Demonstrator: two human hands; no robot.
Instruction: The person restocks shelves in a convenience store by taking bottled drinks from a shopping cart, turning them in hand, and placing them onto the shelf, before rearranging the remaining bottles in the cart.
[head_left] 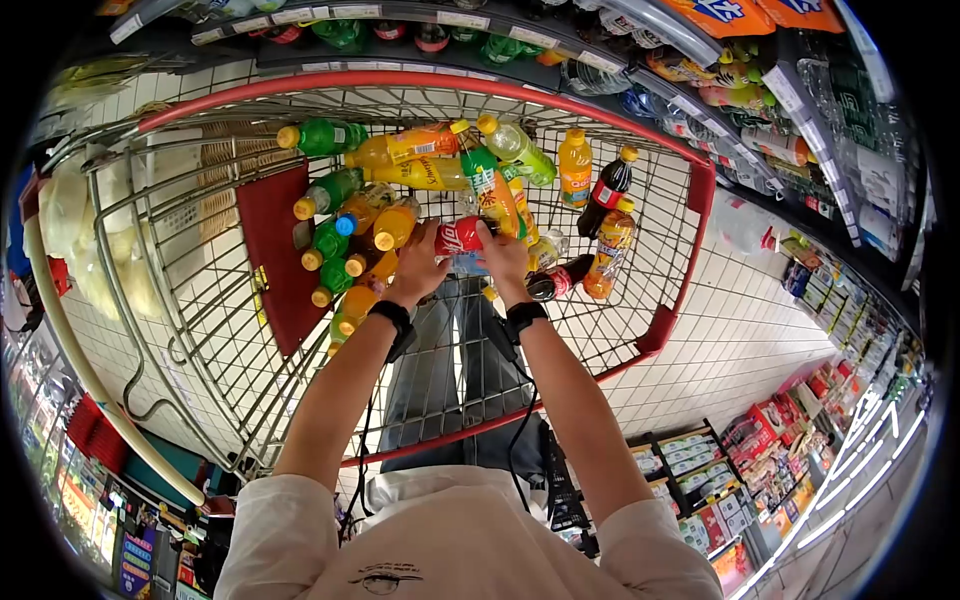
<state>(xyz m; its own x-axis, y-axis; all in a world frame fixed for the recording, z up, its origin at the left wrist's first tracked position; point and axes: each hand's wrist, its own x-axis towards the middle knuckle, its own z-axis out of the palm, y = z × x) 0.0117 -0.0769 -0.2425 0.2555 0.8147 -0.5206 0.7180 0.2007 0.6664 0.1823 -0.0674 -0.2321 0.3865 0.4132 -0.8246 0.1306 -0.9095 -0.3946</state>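
Inside a wire shopping cart (480, 80) with red edging, my left hand (418, 268) and my right hand (503, 258) are both closed on a red-labelled cola bottle (459, 236). Just above my right hand leans a green-and-orange bottle (487, 185). Orange and green drink bottles (396, 226) lie to the left of my hands. To the right, a dark cola bottle (560, 278) lies tilted, and another dark bottle (611, 185) is beside an orange juice bottle (575, 170).
Shelves of drinks (600, 60) run along the top and right, close to the cart's far edge. A dark red panel (288, 265) is at the cart's left. Boxed goods (700, 455) stand at lower right on shelves.
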